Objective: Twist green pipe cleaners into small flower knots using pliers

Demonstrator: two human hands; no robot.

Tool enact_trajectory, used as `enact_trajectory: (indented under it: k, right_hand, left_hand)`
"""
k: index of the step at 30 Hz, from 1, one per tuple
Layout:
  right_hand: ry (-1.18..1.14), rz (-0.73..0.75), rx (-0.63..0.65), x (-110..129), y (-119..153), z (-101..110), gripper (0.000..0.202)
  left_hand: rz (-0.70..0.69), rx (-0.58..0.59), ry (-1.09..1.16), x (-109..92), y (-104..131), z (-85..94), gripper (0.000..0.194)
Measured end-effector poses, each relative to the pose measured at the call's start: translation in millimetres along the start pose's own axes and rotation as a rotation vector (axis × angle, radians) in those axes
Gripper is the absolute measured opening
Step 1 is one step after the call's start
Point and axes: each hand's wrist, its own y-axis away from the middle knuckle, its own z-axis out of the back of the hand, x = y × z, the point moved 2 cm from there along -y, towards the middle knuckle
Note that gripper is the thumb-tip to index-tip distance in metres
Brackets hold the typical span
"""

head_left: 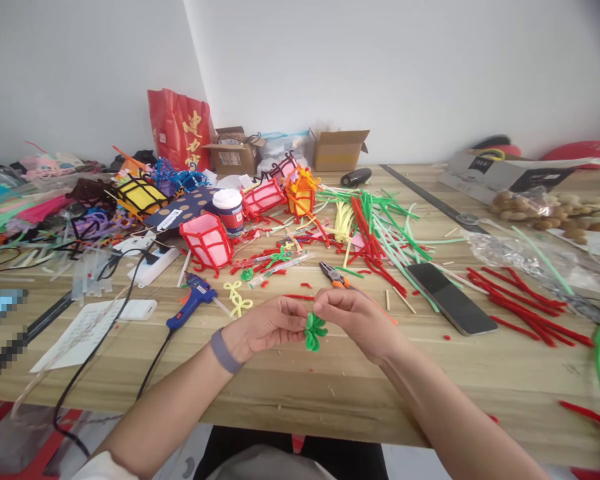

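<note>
A green pipe-cleaner flower (pixel 315 332) with looped petals is held between my two hands above the front of the table. My left hand (pixel 275 327) pinches its left side. The fingers of my right hand (pixel 347 317) are closed at its upper edge; their tips are partly hidden. Just beyond the hands lie pliers (pixel 336 275) with orange and grey handles. Two yellow pipe-cleaner loop shapes (pixel 239 299) rest left of my left hand, near a blue hot glue gun (pixel 194 300).
Red-framed pink lanterns (pixel 207 241) and a paper cup (pixel 229 212) stand at centre left. Green and red pipe cleaners (pixel 385 227) spread behind the hands. A phone (pixel 450 298) and more red pipe cleaners (pixel 527 307) lie right. A black cable (pixel 87 360) crosses the left edge.
</note>
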Motion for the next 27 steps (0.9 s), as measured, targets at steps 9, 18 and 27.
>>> enact_trajectory:
  k: [9,18,27]
  right_hand:
    - [-0.030,-0.057,0.108,-6.7,-0.8,-7.5,0.049]
    - [0.241,0.321,0.091,9.2,-0.7,8.6,0.031]
    - [0.633,0.357,0.104,11.9,1.6,2.2,0.030]
  left_hand:
    - [0.038,0.011,-0.015,-0.6,0.0,0.9,0.035]
    - [0.086,0.075,0.049,-1.2,0.1,-1.5,0.034]
    - [0.134,-0.021,-0.049,0.3,-0.5,-0.6,0.027]
